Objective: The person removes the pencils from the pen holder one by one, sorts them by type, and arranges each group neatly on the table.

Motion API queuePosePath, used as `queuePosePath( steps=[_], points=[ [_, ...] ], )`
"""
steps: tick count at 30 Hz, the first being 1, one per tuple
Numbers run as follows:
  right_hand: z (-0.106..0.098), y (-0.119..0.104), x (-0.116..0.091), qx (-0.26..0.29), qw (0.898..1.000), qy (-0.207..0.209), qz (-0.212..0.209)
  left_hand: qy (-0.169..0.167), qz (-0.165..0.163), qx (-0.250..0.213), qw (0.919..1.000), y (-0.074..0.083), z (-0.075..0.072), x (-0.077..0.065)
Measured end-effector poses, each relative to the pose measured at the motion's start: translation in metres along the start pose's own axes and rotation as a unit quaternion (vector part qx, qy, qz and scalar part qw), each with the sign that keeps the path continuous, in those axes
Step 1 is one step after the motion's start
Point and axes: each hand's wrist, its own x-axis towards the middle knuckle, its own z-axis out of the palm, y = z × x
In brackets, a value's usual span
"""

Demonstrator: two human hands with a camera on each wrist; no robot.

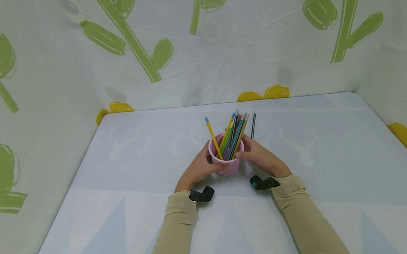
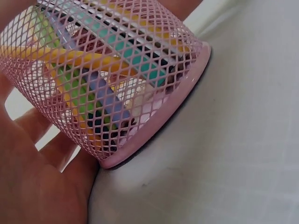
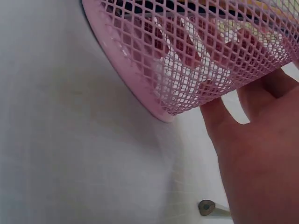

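A pink mesh pencil cup [image 1: 234, 168] stands between both hands, filled with several pencils [image 1: 237, 135]. One yellow pencil [image 1: 211, 133] with a blue end leans out toward the left, apart from the main bunch. My left hand [image 1: 201, 167] curls round the cup's left and near side, its thumb across the front. From the right, my right hand [image 1: 259, 155] grips the opposite side, thumb near the rim. Through the mesh [image 2: 93, 88] in the left wrist view, the pencils' lower ends rest near the cup's base. The right wrist view shows fingers against the mesh [image 3: 201, 65].
Just beyond my right hand lies a dark striped pencil [image 1: 253, 124] on the pale patterned tablecloth [image 1: 145, 166]; its end [image 3: 206, 207] shows in the right wrist view. A wall covering with green plant prints [image 1: 222, 54] rises behind the table's far edge. Each wrist wears a black band [image 1: 202, 195].
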Motion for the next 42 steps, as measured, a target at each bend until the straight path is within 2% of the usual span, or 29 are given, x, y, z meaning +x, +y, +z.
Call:
queuePosePath(
  steps=[8,13,15,17,23,28,35,42],
  points=[
    [0.011,-0.005,0.005,-0.026,1.000,-0.004,0.005,0.023,0.003,0.005,0.9997,-0.001,-0.003,-0.004],
    [0.019,-0.012,0.006,-0.011,1.000,-0.001,0.024,-0.002,0.035,-0.024,0.9991,-0.003,-0.006,-0.005],
    [0.019,-0.009,0.007,-0.007,1.000,0.001,0.027,-0.014,0.044,-0.038,0.9982,-0.002,-0.007,-0.006],
    [0.018,-0.004,0.009,-0.007,1.000,0.004,0.029,-0.011,0.043,-0.040,0.9982,-0.001,-0.008,-0.007],
    [0.013,0.013,0.014,-0.009,1.000,0.010,0.016,0.050,0.037,-0.013,0.9980,0.001,-0.007,-0.008],
    [0.011,0.018,0.013,-0.024,1.000,0.017,0.009,0.099,0.036,-0.016,0.9943,0.004,-0.003,-0.008],
    [0.008,0.018,0.010,-0.034,0.999,0.028,0.020,0.111,0.065,-0.024,0.9914,0.004,-0.002,-0.003],
    [0.009,0.008,0.007,-0.046,0.999,0.024,0.016,0.153,0.040,0.020,0.9872,-0.002,-0.001,0.012]
  ],
)
